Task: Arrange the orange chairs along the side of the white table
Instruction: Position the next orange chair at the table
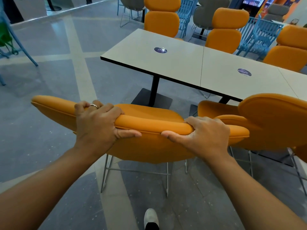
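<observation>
– Gripping what, those two hands?
– Both hold the padded top edge of the orange upholstered chair with thin wire legs (149,127), in the lower middle of the frame. The left hand (98,123) wraps over the rim, fingers curled down the far side and thumb lying along the near seam. The right hand (204,133) mirrors it further right.
– Why hold it there?
– The backrest rim is the part within reach from behind. Two hands set apart should let the person steer the chair, I'd say, rather than let it swing.
– Where is it relative to the white rectangular tabletop (166,63)?
– On the grey floor at the near side, back towards the camera. It faces the left end by the black pedestal leg (153,90), apart from the edge and not tucked under.
– And the others?
– A second orange chair (274,117) stands just beside it at the right and seems closer in. More orange chairs with two-cushion backs (162,22) line the far side along the top of the frame.
– What remains?
– Probably pushing this one forward until it lines up with its neighbour.
</observation>
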Available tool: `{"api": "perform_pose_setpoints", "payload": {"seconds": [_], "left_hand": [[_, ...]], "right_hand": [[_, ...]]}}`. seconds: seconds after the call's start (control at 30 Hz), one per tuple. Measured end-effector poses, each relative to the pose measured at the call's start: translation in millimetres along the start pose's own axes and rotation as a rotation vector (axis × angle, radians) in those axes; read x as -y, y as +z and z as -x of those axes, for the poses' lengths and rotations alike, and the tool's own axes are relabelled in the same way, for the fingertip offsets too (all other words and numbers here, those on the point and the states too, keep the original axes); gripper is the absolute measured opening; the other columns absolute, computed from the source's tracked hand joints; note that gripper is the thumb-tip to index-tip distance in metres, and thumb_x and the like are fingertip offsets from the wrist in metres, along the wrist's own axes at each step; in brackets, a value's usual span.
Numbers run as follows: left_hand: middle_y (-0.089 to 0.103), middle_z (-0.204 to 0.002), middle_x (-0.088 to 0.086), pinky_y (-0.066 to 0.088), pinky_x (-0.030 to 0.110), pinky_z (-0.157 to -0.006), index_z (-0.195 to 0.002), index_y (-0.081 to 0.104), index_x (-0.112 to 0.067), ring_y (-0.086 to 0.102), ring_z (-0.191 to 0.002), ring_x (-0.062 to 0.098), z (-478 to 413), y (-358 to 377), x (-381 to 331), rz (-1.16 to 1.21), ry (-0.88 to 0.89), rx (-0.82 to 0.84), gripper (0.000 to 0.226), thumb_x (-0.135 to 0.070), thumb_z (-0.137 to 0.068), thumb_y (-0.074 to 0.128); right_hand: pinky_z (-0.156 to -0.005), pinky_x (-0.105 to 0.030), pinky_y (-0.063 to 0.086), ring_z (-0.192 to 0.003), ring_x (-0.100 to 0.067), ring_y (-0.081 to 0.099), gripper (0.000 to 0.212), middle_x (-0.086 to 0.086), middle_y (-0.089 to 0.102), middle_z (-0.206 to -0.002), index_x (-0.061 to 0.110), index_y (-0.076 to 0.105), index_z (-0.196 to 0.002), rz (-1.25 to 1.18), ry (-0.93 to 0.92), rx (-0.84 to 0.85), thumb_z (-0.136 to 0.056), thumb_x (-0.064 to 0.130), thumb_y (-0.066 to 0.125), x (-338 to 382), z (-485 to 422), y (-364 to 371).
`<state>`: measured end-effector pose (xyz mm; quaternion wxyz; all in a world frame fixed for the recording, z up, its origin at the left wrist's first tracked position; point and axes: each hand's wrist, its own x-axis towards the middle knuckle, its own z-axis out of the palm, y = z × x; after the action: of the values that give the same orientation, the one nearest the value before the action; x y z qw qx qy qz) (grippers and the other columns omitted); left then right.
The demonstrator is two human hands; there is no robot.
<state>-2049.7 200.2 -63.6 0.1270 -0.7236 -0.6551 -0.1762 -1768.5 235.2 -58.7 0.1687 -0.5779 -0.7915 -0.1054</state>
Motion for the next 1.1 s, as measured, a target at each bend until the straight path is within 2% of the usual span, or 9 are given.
{"api": "perform_pose_setpoints", "payload": {"seconds": [0.13, 0.27, 0.43, 0.57, 0.77, 0.87, 1.0, 1.1], "left_hand": [[0.070, -0.091, 0.002, 0.031, 0.046, -0.087, -0.091, 0.066, -0.023, 0.059, -0.089, 0.029, -29, 10, -1, -0.002, -0.004, -0.002, 0.082, -0.093, -0.067, 0.030], [0.070, -0.092, 0.003, 0.030, 0.045, -0.086, -0.093, 0.065, -0.024, 0.059, -0.088, 0.030, -57, 22, 10, -0.014, 0.002, 0.003, 0.082, -0.094, -0.066, 0.030], [0.069, -0.092, 0.003, 0.029, 0.045, -0.086, -0.091, 0.064, -0.024, 0.059, -0.084, 0.030, -93, 36, 22, -0.007, -0.005, -0.011, 0.082, -0.094, -0.065, 0.029], [0.069, -0.092, 0.003, 0.029, 0.045, -0.086, -0.091, 0.065, -0.024, 0.058, -0.084, 0.029, -119, 51, 24, 0.003, -0.004, -0.024, 0.082, -0.094, -0.066, 0.030], [0.068, -0.092, 0.001, 0.030, 0.047, -0.088, -0.091, 0.065, -0.025, 0.057, -0.085, 0.028, -160, 72, 23, 0.023, -0.020, -0.016, 0.082, -0.095, -0.067, 0.028], [0.069, -0.092, 0.002, 0.030, 0.047, -0.088, -0.092, 0.065, -0.025, 0.057, -0.085, 0.028, -180, 81, 23, 0.027, -0.026, -0.014, 0.081, -0.094, -0.067, 0.029], [0.069, -0.093, 0.004, 0.031, 0.047, -0.088, -0.092, 0.066, -0.024, 0.058, -0.085, 0.029, -206, 94, 20, 0.029, -0.032, -0.018, 0.082, -0.094, -0.068, 0.028], [0.069, -0.094, 0.005, 0.031, 0.048, -0.088, -0.092, 0.066, -0.023, 0.059, -0.086, 0.031, -226, 104, 15, 0.031, -0.036, -0.008, 0.083, -0.094, -0.068, 0.028]], "right_hand": [[-0.054, -0.027, 0.037, -0.054, -0.011, 0.051, 0.091, 0.009, 0.057, -0.059, 0.025, 0.066, -0.066, -0.025, -0.010, -0.049, -0.068, 0.102, 0.017, -11, -27, 7], [-0.054, -0.031, 0.043, -0.054, -0.011, 0.050, 0.090, 0.009, 0.055, -0.058, 0.025, 0.063, -0.064, -0.022, 0.002, -0.063, -0.067, 0.103, 0.018, -12, -51, 19], [-0.055, -0.024, 0.029, -0.053, -0.009, 0.048, 0.085, 0.011, 0.054, -0.058, 0.027, 0.061, -0.064, -0.026, 0.013, -0.097, -0.068, 0.102, 0.019, -16, -85, 33], [-0.053, -0.023, 0.025, -0.051, -0.008, 0.047, 0.083, 0.011, 0.052, -0.056, 0.027, 0.059, -0.062, -0.010, 0.005, -0.101, -0.068, 0.102, 0.024, -29, -113, 45], [-0.050, -0.024, 0.039, -0.051, -0.007, 0.050, 0.089, 0.012, 0.055, -0.057, 0.027, 0.062, -0.062, -0.021, 0.003, -0.077, -0.065, 0.104, 0.017, -51, -157, 64], [-0.048, -0.022, 0.033, -0.049, -0.006, 0.048, 0.085, 0.013, 0.052, -0.054, 0.027, 0.056, -0.059, -0.035, -0.008, -0.078, -0.065, 0.103, 0.018, -60, -179, 70], [-0.054, -0.025, 0.043, -0.052, -0.008, 0.053, 0.091, 0.012, 0.057, -0.057, 0.026, 0.062, -0.063, -0.063, -0.016, -0.069, -0.062, 0.104, 0.015, -75, -207, 83], [-0.055, -0.023, 0.039, -0.054, -0.009, 0.053, 0.090, 0.011, 0.059, -0.060, 0.027, 0.062, -0.065, -0.092, -0.023, -0.074, -0.063, 0.104, 0.016, -88, -226, 93]]}}
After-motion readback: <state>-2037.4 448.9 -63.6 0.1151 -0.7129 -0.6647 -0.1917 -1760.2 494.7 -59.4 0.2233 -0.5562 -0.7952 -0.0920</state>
